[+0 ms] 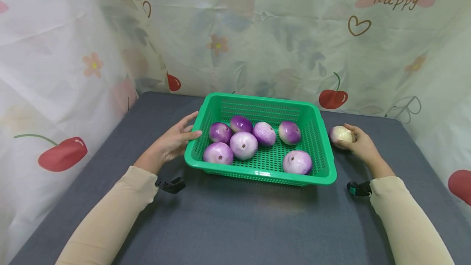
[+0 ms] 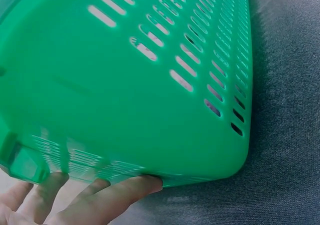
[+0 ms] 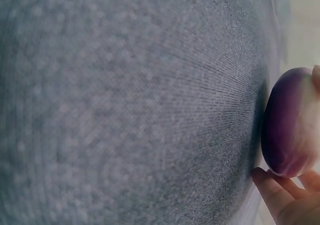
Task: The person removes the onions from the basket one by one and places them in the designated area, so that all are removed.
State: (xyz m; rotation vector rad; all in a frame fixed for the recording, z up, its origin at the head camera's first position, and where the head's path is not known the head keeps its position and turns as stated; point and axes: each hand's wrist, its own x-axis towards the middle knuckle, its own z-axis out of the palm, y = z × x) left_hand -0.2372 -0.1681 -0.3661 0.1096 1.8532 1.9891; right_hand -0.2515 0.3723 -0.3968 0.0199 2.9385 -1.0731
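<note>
A green plastic basket point(image 1: 261, 178) with slotted walls stands on the dark grey table, holding several purple-and-white red onions point(image 1: 243, 145). At its left end, my left hand point(image 1: 173, 140) rests its fairly straight fingers and thumb against the outer wall and rim. In the left wrist view, those fingers point(image 2: 115, 197) touch the basket wall point(image 2: 100, 100) low down. To the right of the basket, my right hand point(image 1: 362, 144) grips another red onion point(image 1: 340, 135) between thumb and fingers. Seen from the right wrist, this onion point(image 3: 290, 125) is at the table surface; whether it touches cannot be told.
The grey tabletop point(image 1: 235, 224) extends in front of the basket and to both sides. A patterned cloth curtain point(image 1: 257, 32) hangs behind the table and along its sides. Black straps point(image 1: 171, 185) circle both wrists below the beige sleeves point(image 1: 110, 216).
</note>
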